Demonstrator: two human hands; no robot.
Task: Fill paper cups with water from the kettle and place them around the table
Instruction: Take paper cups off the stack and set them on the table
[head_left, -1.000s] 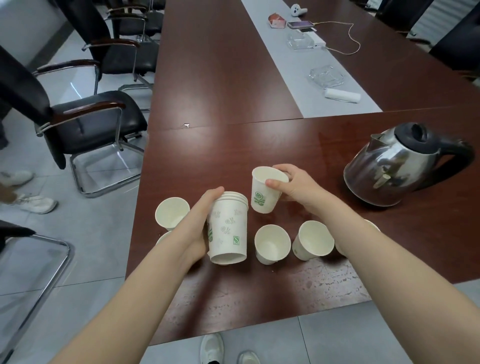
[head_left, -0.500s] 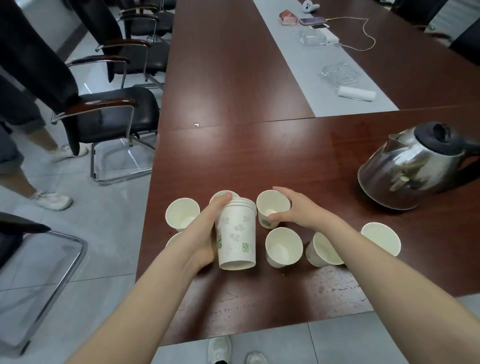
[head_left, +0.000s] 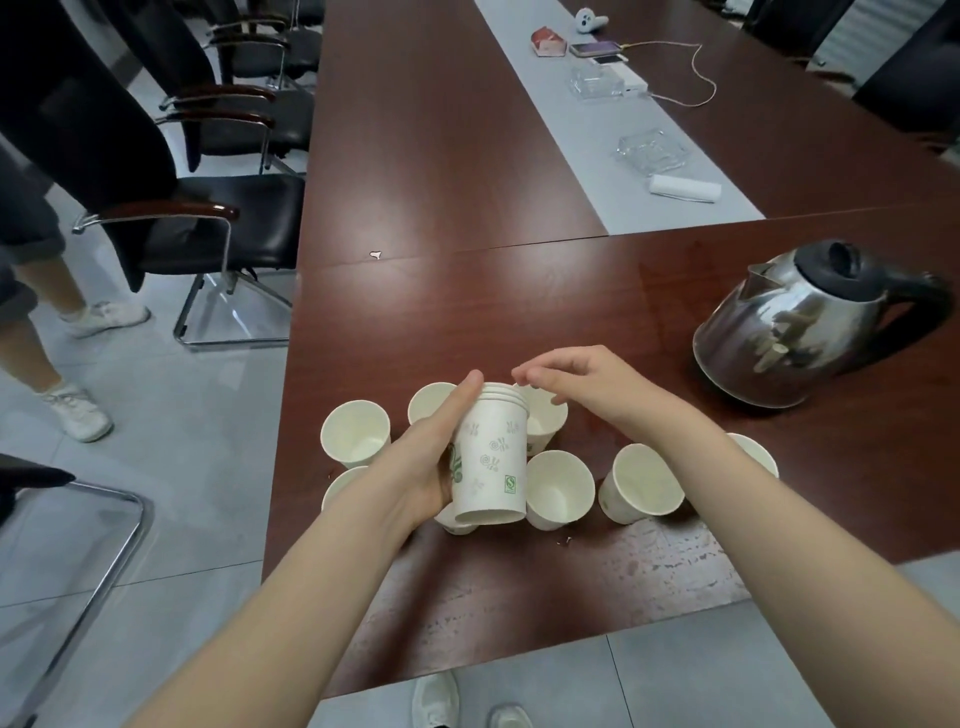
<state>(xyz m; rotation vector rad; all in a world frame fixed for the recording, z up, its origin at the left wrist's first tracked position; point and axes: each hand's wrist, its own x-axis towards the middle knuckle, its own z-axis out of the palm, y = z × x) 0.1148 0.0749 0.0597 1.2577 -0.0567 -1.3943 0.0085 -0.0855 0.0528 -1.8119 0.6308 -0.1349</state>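
Knocking over the loose white paper cups (head_left: 558, 488) looks like the main risk: they're crowded nearly touching on the dark red-brown wooden desk (head_left: 467, 312), under both wrists. Peeling one off the nested stack of green-printed white paper cups (head_left: 488, 457) could drag two along. Left grip (head_left: 426, 462) wraps round the stack, holding it tilted over the loose ones. Right grip (head_left: 582, 384) hovers at its rim, fingers loosely curled, holding nothing. Steel kettle with black handle (head_left: 810, 327) sits well off right.

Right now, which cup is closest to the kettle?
The single cup peeking out behind the right forearm, farthest right; the others stand farther from the kettle.
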